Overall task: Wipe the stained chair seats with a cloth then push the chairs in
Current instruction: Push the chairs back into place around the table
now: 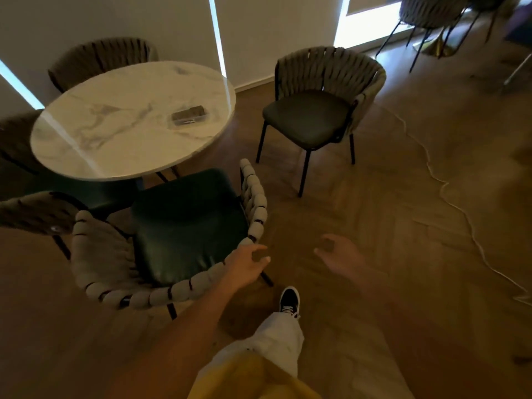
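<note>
Herringbone floor (359,226) underfoot; both hands loosely open, empty: left hand (250,264) just beside nearest chair (184,226) rim, right hand (339,253) apart. No cloth visible. Far chair (313,116) well off tabletop (115,122). Risk: pushing in unwiped seats.

A round marble table (115,122) is seen on a herringbone wood floor (374,226), with a small clear tray (188,116) laid on it. A pale cable (449,194) is trailed across the floor at right.
</note>
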